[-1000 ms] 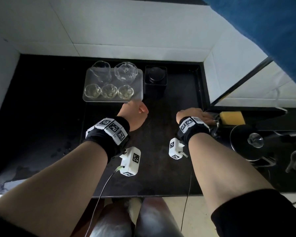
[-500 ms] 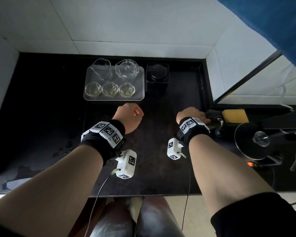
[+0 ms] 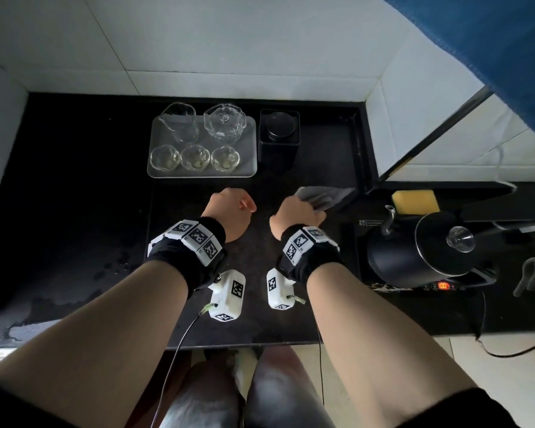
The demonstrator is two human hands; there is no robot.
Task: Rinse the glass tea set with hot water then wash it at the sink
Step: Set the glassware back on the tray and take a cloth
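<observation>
Since a second ago our right hand point(image 3: 294, 213) has swung in from beside the black kettle point(image 3: 414, 261) and now grips a grey cloth point(image 3: 328, 196), just front-right of the tray point(image 3: 250, 146). On the dark counter point(image 3: 74, 196) the kettle stands well right of the tray (its display glows red). We judge nothing rinsed yet: the glass tea set point(image 3: 224, 123) stands on the tray, untouched, all washing ahead. Our left hand point(image 3: 229, 211), fingers curled on nothing, hovers before the tray; both hands are clear of the glass.
</observation>
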